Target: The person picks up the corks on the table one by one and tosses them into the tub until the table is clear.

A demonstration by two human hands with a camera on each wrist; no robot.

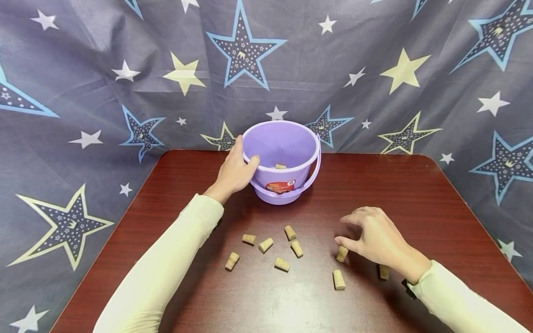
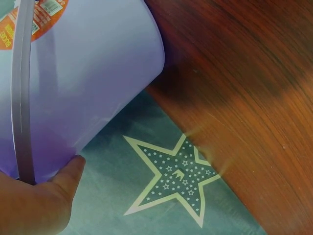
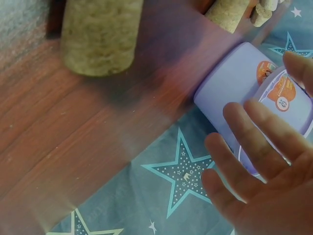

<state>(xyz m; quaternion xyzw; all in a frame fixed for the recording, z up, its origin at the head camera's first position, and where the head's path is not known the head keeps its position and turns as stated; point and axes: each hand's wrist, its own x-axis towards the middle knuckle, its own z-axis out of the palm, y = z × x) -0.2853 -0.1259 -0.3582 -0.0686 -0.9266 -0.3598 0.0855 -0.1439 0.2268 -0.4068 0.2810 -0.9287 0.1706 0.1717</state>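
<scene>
A lilac plastic bucket with a red label stands upright at the back of the table, its handle hanging down in front. My left hand grips its left rim, thumb over the edge; in the left wrist view part of that hand shows against the bucket wall. One cork lies inside. My right hand hovers above the right side of the table, fingers spread and holding nothing, thumb tip right by a cork. Another cork lies partly hidden beneath the wrist, and one lies nearer the front.
Several more corks lie scattered on the dark red wooden table in front of the bucket. A grey cloth printed with stars hangs behind the table and along its sides.
</scene>
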